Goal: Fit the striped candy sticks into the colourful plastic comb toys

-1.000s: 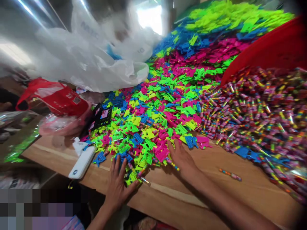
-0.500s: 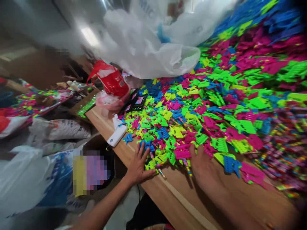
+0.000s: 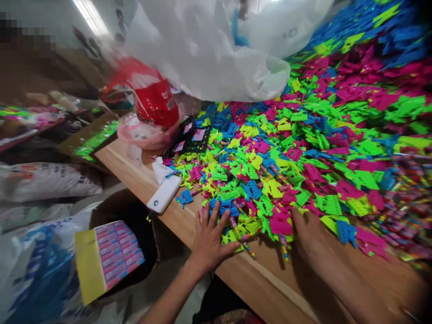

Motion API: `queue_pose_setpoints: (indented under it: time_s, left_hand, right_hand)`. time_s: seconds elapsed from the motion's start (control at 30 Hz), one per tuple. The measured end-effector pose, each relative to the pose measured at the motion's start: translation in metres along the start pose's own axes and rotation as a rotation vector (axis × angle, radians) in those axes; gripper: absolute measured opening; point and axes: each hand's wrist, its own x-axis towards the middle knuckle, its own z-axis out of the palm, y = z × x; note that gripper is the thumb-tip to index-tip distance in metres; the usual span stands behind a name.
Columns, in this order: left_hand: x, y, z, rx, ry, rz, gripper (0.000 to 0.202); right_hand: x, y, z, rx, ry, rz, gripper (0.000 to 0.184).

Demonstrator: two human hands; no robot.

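Left hand (image 3: 211, 240) splayed, right hand (image 3: 312, 238) pressing neon plastic pieces (image 3: 256, 189).

Along the near edge of the wooden counter (image 3: 266, 274) we have a strip of bare wood to pass along, just below our left hand (image 3: 211, 240) and our right hand (image 3: 313, 238). Farther in, the heap of neon plastic pieces (image 3: 270, 180) covers the surface and stands in our way. Toward the left end, a white power bank (image 3: 164, 193), a black packet (image 3: 191, 137), a pink plastic bag (image 3: 141, 135) and a red bag (image 3: 157, 101) crowd together, and a large white plastic bag (image 3: 209, 49) bulges over the heap's far side.
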Motion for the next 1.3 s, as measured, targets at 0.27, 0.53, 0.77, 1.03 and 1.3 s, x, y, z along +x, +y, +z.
queue_pose_setpoints:
  time_s: [0.27, 0.53, 0.77, 1.03, 1.3]
  left_hand:
    - [0.000, -0.004, -0.002, -0.061, 0.034, -0.009, 0.088]
    - [0.002, -0.002, -0.017, -0.272, 0.398, -0.021, 0.080]
    - [0.031, 0.106, -0.023, -0.385, 0.371, 0.165, 0.041]
    - [0.135, 0.221, 0.024, -0.384, -0.083, 0.497, 0.032]
    - [0.165, 0.251, 0.058, -0.053, -0.213, 0.502, 0.059]
  right_hand:
    - [-0.013, 0.006, -0.009, 0.387, -0.007, 0.027, 0.076]
    - [-0.054, 0.012, -0.028, 0.670, 0.129, 0.177, 0.041]
    - [-0.104, 0.035, -0.011, 0.785, 0.258, 0.310, 0.023]
    - [-0.156, 0.050, -0.004, 0.946, 0.371, 0.419, 0.009]
    - [-0.190, 0.057, 0.026, 0.877, 0.257, 0.361, 0.018]
